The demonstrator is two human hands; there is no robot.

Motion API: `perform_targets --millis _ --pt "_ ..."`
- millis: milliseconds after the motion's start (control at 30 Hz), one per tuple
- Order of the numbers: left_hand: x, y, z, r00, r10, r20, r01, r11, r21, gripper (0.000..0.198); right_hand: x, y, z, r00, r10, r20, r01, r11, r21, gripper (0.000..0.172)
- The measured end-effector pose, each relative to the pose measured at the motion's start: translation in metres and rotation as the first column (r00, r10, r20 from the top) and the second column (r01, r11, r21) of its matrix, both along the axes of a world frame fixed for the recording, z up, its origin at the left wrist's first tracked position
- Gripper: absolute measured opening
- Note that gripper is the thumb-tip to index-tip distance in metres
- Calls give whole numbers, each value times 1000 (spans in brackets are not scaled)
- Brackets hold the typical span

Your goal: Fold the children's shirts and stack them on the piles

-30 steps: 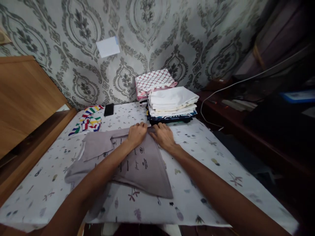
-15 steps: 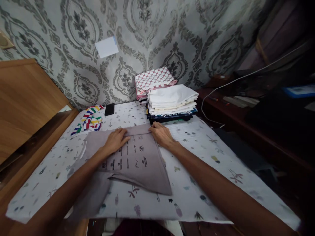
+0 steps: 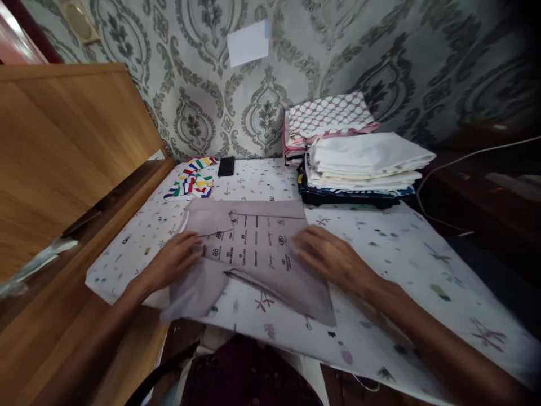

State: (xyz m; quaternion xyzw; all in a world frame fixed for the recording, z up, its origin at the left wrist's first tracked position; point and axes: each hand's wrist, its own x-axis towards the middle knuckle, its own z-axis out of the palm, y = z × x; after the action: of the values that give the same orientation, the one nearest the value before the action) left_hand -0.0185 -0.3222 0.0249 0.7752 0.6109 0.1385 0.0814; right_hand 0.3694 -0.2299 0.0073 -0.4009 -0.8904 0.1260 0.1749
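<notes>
A grey garment (image 3: 262,242) with rows of black print lies partly folded on the patterned white cloth (image 3: 359,332). A folded strip runs along its far edge. My left hand (image 3: 175,259) rests at the garment's left side, its fingers partly bent and close together; what the fingertips hold, if anything, is hidden. Over the garment's right edge is my right hand (image 3: 327,254), blurred by motion, so its grip cannot be made out.
Folded white clothes (image 3: 367,155) top a pile at the back right, beside red-and-white patterned fabric (image 3: 329,115). A striped cloth (image 3: 192,180) and a black phone (image 3: 226,166) lie at the back left. A wooden panel (image 3: 71,152) stands left; a white cable (image 3: 477,152) hangs right.
The view has turned left. Both hands have left the garment's far edge and come nearer, the left to its left side, the right to its right side. A flap now lies folded at the upper left.
</notes>
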Motion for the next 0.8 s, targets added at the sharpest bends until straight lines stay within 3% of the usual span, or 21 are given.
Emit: perform_targets --millis 67,133,200,300,433,600,667,800 --pt "-13 -37 5 979 203 -16 -203 979 2 41 3 -35 -1 995 100 -11 -100 993 -65 31" --pt "-21 -70 5 894 443 -64 -445 895 -32 44 8 -65 -10 992 124 12 -122 990 -76 34" --pt "-23 -96 0 817 572 -79 -577 810 -103 47 15 -85 -23 996 84 20 -83 996 -37 40" --pt "-17 -120 -15 814 578 59 -567 813 -135 48 18 -100 -34 1000 5 3 -5 1000 4 36" --pt "-3 -126 -32 837 498 228 -490 867 -93 44 8 -108 -21 999 -9 32 12 994 -109 26" --pt "2 -129 -23 829 436 349 -391 900 -194 41 -1 -114 -10 999 -41 12 42 991 -127 25" --pt "0 -137 -13 772 441 458 -333 894 -299 41 0 -115 -15 999 -51 -11 50 994 -97 27" --pt "-7 -153 -1 567 501 654 -311 865 -393 39 7 -113 -31 995 -60 -85 55 996 -65 25"
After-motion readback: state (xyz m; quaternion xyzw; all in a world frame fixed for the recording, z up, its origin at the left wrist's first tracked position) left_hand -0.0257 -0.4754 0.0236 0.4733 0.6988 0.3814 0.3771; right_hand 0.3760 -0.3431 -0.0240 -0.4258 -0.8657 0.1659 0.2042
